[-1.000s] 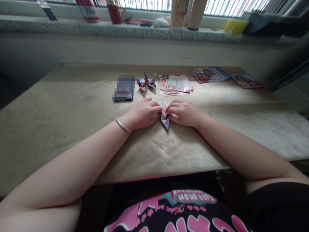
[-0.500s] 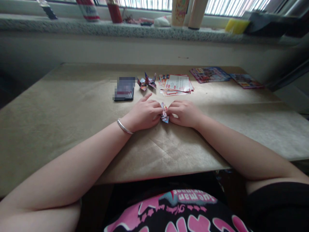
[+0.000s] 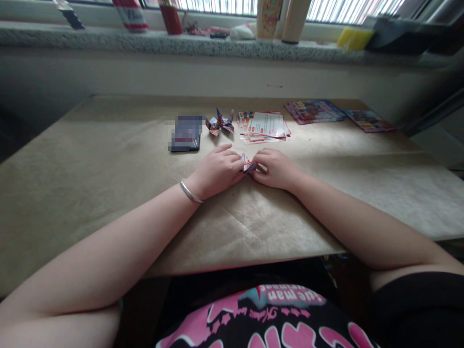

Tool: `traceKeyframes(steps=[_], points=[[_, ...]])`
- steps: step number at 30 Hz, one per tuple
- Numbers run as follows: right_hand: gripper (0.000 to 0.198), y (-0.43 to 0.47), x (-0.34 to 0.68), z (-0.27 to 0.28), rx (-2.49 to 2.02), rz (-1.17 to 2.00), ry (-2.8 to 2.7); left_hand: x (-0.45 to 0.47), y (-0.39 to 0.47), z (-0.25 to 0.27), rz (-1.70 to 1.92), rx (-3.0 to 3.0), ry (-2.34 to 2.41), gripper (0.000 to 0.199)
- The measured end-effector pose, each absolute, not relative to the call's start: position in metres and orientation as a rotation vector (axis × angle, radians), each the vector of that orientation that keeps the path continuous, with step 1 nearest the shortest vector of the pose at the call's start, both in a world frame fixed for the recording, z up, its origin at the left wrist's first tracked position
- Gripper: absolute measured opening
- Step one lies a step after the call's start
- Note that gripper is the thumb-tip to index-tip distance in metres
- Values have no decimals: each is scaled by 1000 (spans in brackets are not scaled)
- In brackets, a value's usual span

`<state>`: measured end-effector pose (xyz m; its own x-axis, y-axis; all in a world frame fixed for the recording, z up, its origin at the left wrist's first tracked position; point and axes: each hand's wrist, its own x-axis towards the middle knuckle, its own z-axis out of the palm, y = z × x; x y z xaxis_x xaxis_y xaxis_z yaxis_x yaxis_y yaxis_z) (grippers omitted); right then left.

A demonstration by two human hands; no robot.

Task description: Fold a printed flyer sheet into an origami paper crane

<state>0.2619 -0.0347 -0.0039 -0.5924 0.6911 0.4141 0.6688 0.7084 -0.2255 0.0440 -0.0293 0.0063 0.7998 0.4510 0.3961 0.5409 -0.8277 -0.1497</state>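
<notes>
A small piece of folded printed paper (image 3: pixel 248 163) is pinched between my two hands just above the table. My left hand (image 3: pixel 222 169), with a silver bangle at the wrist, grips its left side; the fingertips are partly hidden. From the right, my right hand (image 3: pixel 272 168) holds the other side between thumb and fingers. Beyond my hands stand folded paper figures (image 3: pixel 220 123) with pointed tips, made of similar colourful paper. To their left lies a dark phone-like object (image 3: pixel 186 134), partly blurred out. A stack of printed sheets (image 3: pixel 266 125) lies to their right.
Colourful printed cards (image 3: pixel 315 111) lie at the table's back right, with another bright card pile (image 3: pixel 369 121) beside them. Behind the beige table (image 3: pixel 90 193), a stone windowsill (image 3: pixel 203 44) carries a red-and-white can (image 3: pixel 131 17), bottles and a yellow object (image 3: pixel 355 38).
The near end of the folded paper, which pointed toward me, is now bent up and shorter in view. My left hand has shifted slightly, its index finger lowered.
</notes>
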Motion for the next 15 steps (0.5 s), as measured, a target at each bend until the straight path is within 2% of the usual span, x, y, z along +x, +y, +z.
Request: traceKeyframes(steps=[15], points=[[8,-33,262,-3,-1008,17,-2519,48,-37,9,-477,-2635,-697,24]])
